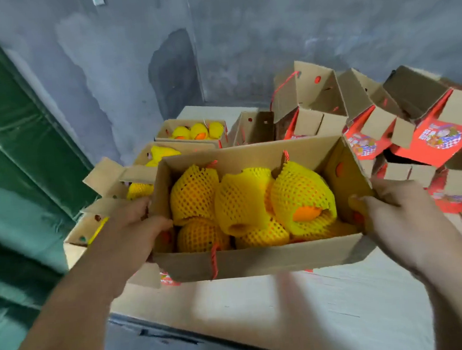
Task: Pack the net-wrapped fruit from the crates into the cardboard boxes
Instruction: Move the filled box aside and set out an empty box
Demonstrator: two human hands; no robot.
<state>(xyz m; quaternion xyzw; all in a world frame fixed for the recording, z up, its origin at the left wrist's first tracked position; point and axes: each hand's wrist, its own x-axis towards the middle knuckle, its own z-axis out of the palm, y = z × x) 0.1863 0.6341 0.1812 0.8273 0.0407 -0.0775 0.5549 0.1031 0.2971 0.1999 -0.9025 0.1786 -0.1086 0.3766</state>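
Observation:
I hold an open cardboard box [257, 260] in the air over a table. It is filled with several oranges in yellow foam nets [242, 201]. My left hand [135, 225] grips the box's left end, thumb hooked over the rim. My right hand [391, 212] grips the right end, fingers curled over its edge. Red cord handles hang from the box's long sides.
Filled boxes of netted fruit [194, 132] stand in a row at the back left of the cardboard-covered table [288, 307]. A pile of empty red-printed boxes [371, 126] lies at the right. A green tarp [18, 162] hangs on the left; a grey wall is behind.

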